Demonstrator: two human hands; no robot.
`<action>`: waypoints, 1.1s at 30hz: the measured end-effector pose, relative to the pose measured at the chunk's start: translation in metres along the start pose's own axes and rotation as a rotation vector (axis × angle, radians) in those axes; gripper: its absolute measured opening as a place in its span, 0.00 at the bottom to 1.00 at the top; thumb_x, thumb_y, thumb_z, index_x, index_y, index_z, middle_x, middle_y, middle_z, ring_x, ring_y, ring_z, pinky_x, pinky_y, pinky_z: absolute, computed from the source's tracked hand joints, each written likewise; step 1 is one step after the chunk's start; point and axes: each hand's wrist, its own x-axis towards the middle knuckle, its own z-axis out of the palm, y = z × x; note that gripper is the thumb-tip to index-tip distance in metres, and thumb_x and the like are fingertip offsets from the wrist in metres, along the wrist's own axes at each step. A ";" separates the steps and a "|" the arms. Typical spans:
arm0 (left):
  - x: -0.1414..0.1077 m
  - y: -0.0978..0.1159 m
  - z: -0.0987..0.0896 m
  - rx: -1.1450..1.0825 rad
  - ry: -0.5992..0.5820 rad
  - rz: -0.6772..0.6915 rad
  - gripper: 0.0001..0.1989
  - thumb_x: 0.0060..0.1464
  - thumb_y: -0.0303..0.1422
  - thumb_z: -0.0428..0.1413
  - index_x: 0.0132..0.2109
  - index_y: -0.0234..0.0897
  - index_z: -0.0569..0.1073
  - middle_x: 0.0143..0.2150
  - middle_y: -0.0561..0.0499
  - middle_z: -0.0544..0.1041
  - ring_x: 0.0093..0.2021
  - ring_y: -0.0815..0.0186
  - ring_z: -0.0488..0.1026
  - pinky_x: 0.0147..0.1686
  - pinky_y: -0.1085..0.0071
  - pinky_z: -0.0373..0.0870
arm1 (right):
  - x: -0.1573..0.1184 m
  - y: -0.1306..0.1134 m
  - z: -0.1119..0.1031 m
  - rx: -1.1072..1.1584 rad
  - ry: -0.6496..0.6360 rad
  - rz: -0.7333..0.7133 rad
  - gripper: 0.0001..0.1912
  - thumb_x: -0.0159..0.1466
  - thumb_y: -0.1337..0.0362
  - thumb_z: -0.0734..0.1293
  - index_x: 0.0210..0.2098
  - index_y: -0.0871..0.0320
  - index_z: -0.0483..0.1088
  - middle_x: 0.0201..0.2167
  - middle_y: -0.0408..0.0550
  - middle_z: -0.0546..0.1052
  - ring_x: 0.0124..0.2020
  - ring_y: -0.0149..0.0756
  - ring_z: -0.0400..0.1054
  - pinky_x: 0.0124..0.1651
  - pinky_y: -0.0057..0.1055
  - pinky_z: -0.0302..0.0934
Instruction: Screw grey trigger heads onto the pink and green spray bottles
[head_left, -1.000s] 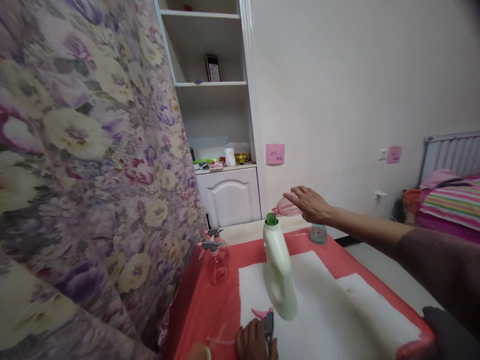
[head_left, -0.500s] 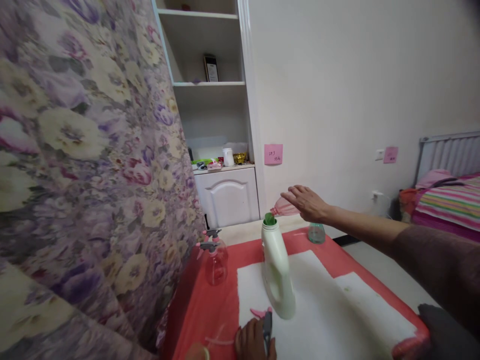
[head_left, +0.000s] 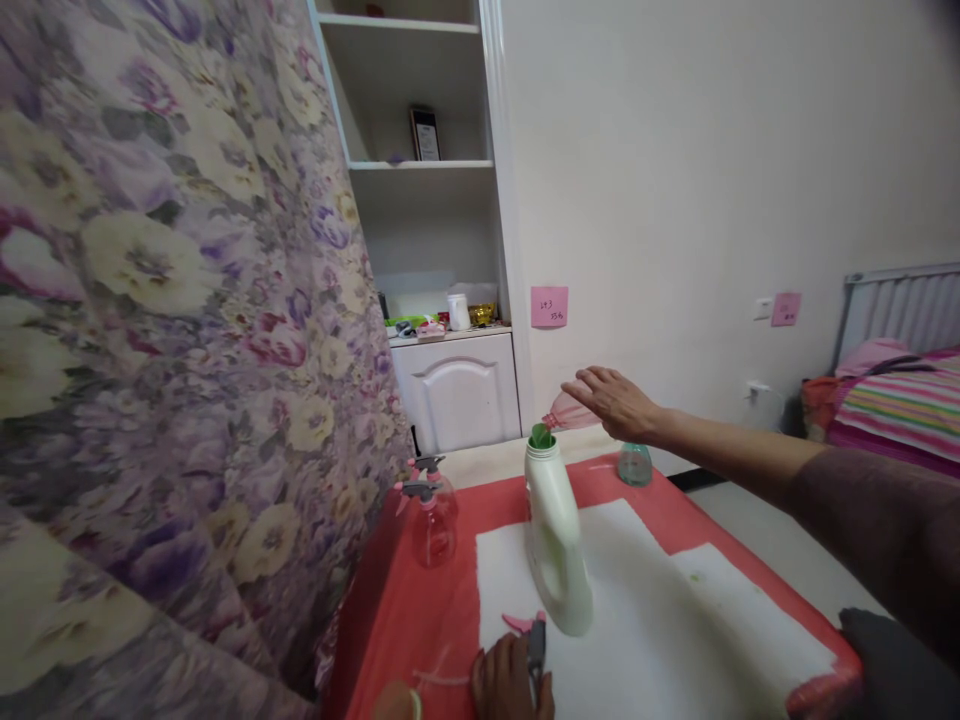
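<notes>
My right hand [head_left: 616, 402] grips a clear pink bottle [head_left: 571, 408], tipped on its side with its mouth over a green funnel [head_left: 541, 436]. The funnel sits in the neck of a pale green jug [head_left: 559, 545], which stands on white paper. Near the bottom edge my left hand [head_left: 510, 680] is closed around a grey and pink spray head [head_left: 537, 645], its lower part hidden by the fingers. A thin clear tube [head_left: 444, 681] lies beside that hand.
Pink spray bottles [head_left: 436, 535] stand at the table's left. A teal bottle [head_left: 635, 466] is at the back right. White paper [head_left: 637, 620] covers part of the red tabletop [head_left: 390, 610]. A floral curtain [head_left: 187, 350] hangs at the left.
The view has shifted very slightly. Both hands, the tipped bottle and the jug keep nearly the same positions.
</notes>
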 end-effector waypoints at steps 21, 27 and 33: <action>-0.002 -0.004 0.006 0.005 0.022 0.036 0.14 0.49 0.29 0.55 0.45 0.40 0.74 0.43 0.47 0.80 0.45 0.57 0.74 0.52 0.56 0.62 | 0.006 0.000 -0.011 -0.080 -0.010 -0.049 0.40 0.51 0.79 0.65 0.62 0.56 0.56 0.58 0.58 0.65 0.58 0.51 0.56 0.56 0.40 0.53; -0.002 -0.001 0.003 0.005 0.010 0.016 0.14 0.48 0.28 0.55 0.45 0.40 0.74 0.44 0.46 0.80 0.45 0.56 0.74 0.52 0.56 0.61 | 0.009 -0.001 -0.017 -0.107 -0.006 -0.071 0.39 0.52 0.79 0.64 0.62 0.57 0.57 0.57 0.59 0.65 0.58 0.52 0.58 0.54 0.40 0.54; -0.001 0.000 0.001 0.015 0.005 0.013 0.15 0.49 0.28 0.55 0.45 0.41 0.75 0.44 0.47 0.80 0.45 0.56 0.74 0.52 0.56 0.62 | 0.013 -0.002 -0.022 -0.126 -0.004 -0.087 0.35 0.55 0.78 0.64 0.61 0.56 0.59 0.58 0.58 0.66 0.57 0.52 0.58 0.55 0.41 0.52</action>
